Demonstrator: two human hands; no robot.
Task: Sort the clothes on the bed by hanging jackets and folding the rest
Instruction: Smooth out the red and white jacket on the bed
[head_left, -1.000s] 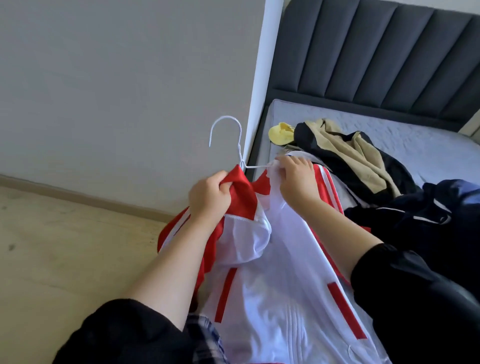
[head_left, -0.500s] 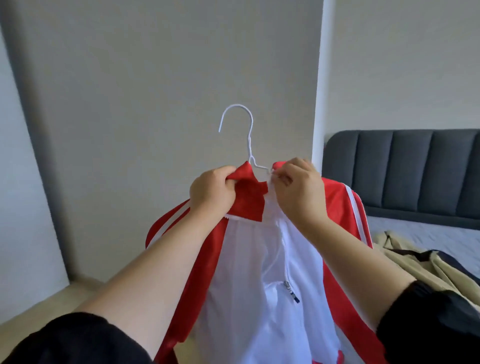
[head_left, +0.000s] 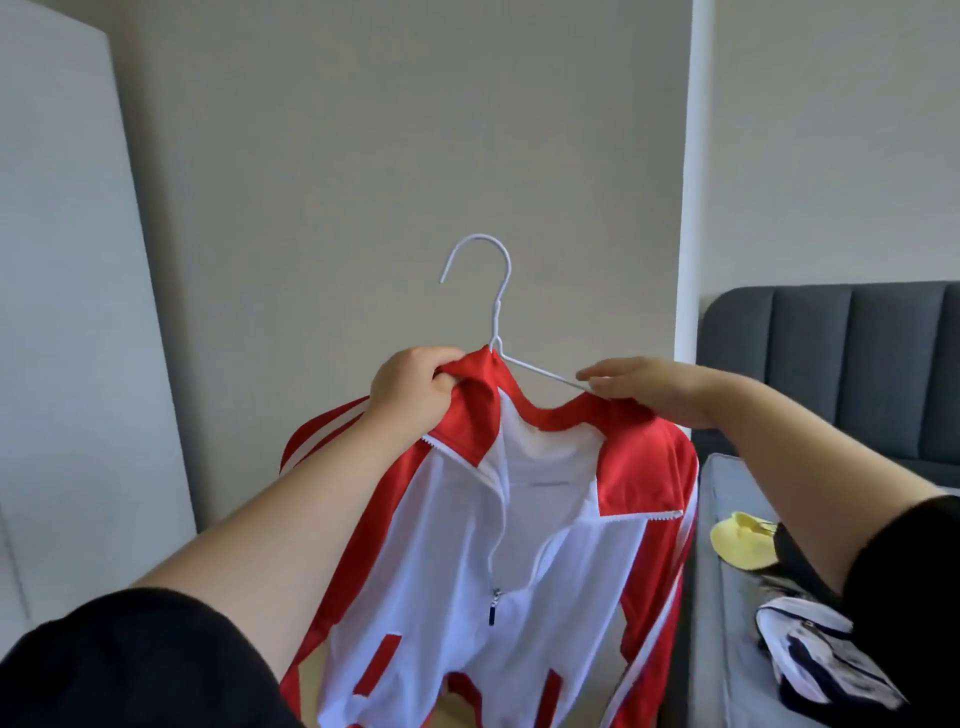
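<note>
Plain beige wall fills the background, with a white panel (head_left: 62, 312) leaning at the left and a dark grey padded headboard (head_left: 831, 364) at the right, behind a grey bed (head_left: 727, 499). Held up in mid-air before the wall, clear of the bed, a red and white jacket (head_left: 441, 545) hangs on a thin white wire hanger (head_left: 495, 319). Its front faces the person and its zip is open down to chest height. The hanger's hook points upward and curls open toward the left, and its shoulder bar runs left to right across the view. The left hand (head_left: 415, 395) has its fingers curled tight round the red collar just below the hanger's neck, bunching the fabric. The right hand (head_left: 649, 389) pinches the bare sloping wire between thumb and fingers, where it meets the jacket's right shoulder. Between the hanger's neck and that hand the wire lies uncovered, so the collar probably needs drawing up and inward on that side, nearest the right hand. The hanger's left arm is hidden under cloth. The jacket looks smooth, slippery and limp, its lining a fine white mesh. A soft yellow item (head_left: 743, 540) and a crumpled dark and white garment (head_left: 810, 649) lie on the bed, not yet folded. No rail is in view.
</note>
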